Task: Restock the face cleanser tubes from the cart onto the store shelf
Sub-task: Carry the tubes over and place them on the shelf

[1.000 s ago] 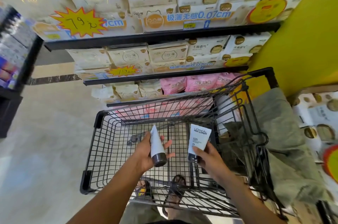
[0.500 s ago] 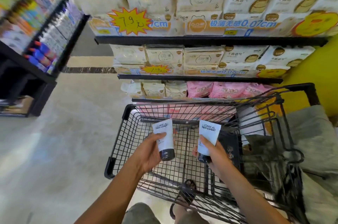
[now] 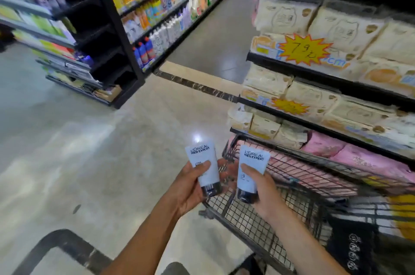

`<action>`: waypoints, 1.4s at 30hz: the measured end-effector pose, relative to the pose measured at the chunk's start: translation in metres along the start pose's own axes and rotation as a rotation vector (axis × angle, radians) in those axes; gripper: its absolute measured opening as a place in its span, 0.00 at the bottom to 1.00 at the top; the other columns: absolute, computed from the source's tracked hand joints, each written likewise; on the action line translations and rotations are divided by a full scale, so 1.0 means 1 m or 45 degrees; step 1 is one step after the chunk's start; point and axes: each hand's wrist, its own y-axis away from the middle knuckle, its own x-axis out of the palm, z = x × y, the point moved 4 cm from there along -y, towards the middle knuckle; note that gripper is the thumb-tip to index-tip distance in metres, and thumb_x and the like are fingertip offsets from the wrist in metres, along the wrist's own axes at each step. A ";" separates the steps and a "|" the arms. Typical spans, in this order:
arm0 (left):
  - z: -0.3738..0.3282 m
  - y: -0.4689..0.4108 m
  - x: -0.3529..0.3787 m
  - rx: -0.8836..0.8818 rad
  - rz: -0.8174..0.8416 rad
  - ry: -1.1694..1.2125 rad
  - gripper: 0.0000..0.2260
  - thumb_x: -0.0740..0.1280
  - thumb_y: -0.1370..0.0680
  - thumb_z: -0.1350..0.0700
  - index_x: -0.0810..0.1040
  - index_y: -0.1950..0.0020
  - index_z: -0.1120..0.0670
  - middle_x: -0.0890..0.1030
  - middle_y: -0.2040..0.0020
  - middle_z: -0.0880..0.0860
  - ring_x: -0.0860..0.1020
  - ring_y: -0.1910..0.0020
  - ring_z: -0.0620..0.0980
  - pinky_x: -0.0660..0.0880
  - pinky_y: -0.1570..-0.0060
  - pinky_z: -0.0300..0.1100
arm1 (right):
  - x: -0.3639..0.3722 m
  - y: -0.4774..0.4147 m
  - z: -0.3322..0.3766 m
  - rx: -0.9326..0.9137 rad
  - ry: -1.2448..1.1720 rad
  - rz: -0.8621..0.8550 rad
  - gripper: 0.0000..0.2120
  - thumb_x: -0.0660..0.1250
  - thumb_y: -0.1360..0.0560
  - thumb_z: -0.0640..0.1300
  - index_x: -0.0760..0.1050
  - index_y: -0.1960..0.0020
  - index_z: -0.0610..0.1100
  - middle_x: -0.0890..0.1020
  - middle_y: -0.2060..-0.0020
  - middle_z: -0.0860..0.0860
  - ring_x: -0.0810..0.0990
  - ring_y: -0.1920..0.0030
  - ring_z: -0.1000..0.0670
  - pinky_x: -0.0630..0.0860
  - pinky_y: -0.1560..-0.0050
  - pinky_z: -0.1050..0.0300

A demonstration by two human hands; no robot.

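Gripping one face cleanser tube each, both hands hold their load upright, dark cap down. The left hand (image 3: 186, 191) wraps thumb and fingers round the lower half of the left tube (image 3: 210, 174). The right hand (image 3: 267, 193) pinches the right tube (image 3: 253, 159) with its thumb across the front. The tubes look light, soft-walled and smooth, so a hold low on the body near the stiff cap seems surest; squeezing the middle would likely dent them.

The right tube sits above the wire cart (image 3: 244, 216), and the left tube is just outside its rim, over the floor (image 3: 112, 139). To the right stands a shelf of tissue packs (image 3: 325, 86).

Half a second ago the view faced that shelf squarely, with both tubes over the cart. Now it has swung left, showing an aisle and a far shelf of bottles (image 3: 157, 16). Both grips are unchanged.
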 end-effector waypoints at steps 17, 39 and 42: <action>-0.248 0.161 -0.233 0.819 -0.695 -0.189 0.12 0.69 0.19 0.54 0.76 0.42 0.61 0.84 0.54 0.59 0.79 0.65 0.58 0.78 0.65 0.47 | 0.425 -0.015 -0.061 -0.086 0.274 0.646 0.20 0.71 0.27 0.50 0.80 0.42 0.36 0.81 0.62 0.42 0.78 0.67 0.45 0.76 0.67 0.54; -0.596 0.143 -0.466 1.152 -1.113 -0.081 0.13 0.72 0.20 0.54 0.78 0.41 0.60 0.85 0.53 0.59 0.79 0.65 0.59 0.78 0.62 0.51 | 0.872 -0.201 -0.074 0.037 0.505 1.243 0.15 0.70 0.23 0.49 0.81 0.46 0.38 0.81 0.59 0.39 0.78 0.67 0.44 0.78 0.65 0.52; -0.645 0.144 -0.507 1.197 -1.117 -0.082 0.13 0.70 0.18 0.54 0.77 0.40 0.61 0.85 0.53 0.58 0.79 0.64 0.59 0.77 0.62 0.51 | 0.934 -0.223 -0.084 0.036 0.534 1.265 0.15 0.70 0.23 0.49 0.81 0.45 0.38 0.80 0.60 0.40 0.78 0.66 0.44 0.78 0.64 0.53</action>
